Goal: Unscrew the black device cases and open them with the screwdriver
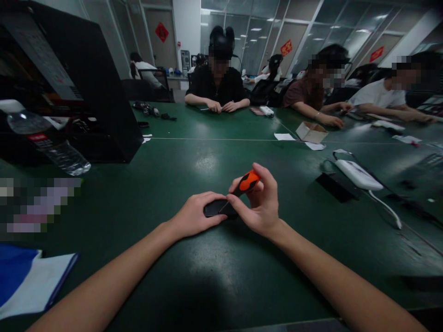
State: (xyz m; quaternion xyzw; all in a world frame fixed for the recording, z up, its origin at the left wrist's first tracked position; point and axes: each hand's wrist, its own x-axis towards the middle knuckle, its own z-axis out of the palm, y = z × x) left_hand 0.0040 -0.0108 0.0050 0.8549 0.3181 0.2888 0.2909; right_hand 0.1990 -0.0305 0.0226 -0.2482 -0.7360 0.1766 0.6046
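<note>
My left hand (195, 215) lies curled over a small flat black device (217, 208) on the green table (194, 166), fingers pressing it down. My right hand (260, 203) is closed around a screwdriver with an orange and black handle (246, 183). Its thin metal shaft slants down to the left, and the tip rests on the black device. Both hands sit close together near the middle of the table.
A clear water bottle (51, 145) and a big black box (83, 78) stand at the left. A white device with a cable (358, 174) and a black slab (335, 186) lie at the right. A small cardboard box (310, 132) sits further back. Several people sit along the far side.
</note>
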